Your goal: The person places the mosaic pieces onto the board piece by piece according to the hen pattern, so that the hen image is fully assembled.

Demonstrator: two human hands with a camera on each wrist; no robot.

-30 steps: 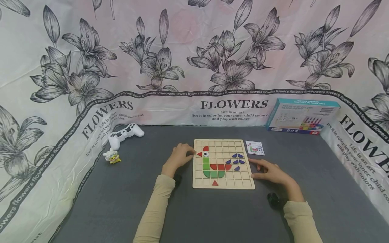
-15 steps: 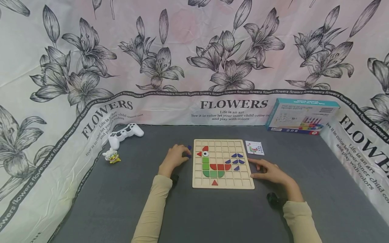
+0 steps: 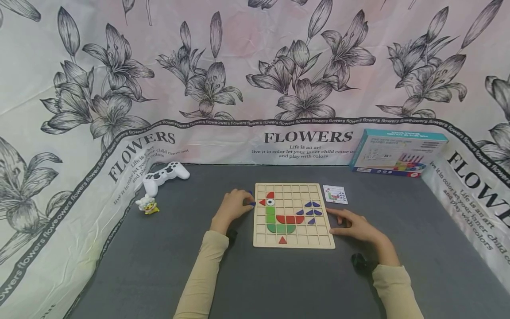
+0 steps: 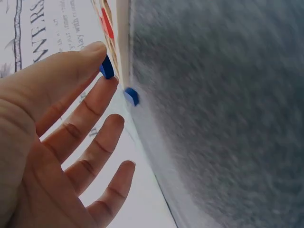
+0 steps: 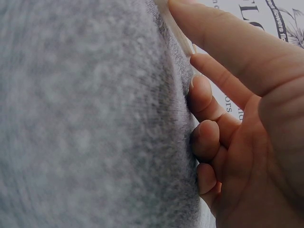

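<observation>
A wooden grid board [image 3: 307, 239] lies on the dark table, with red, green and blue pieces and a round eye piece forming a bird. My left hand [image 3: 233, 206] is at the board's left edge. Its thumb and a finger pinch a small blue piece [image 4: 107, 67], seen edge-on in the left wrist view. A second blue piece [image 4: 131, 96] lies on the table just beyond the fingers. At the board's right edge, my right hand [image 3: 352, 226] rests with thumb and index finger extended and touching the rim; its other fingers are bent, holding nothing.
A small picture card [image 3: 335, 194] of the bird lies right of the board. A cardboard box [image 3: 398, 153] stands at the back right. At the left are a white game controller [image 3: 165, 177] and a small figurine [image 3: 147, 205]. A floral cloth hangs behind.
My left hand moved left off the board's edge to blue pieces on the table, then came back right with one pinched. The right hand has stayed in place.
</observation>
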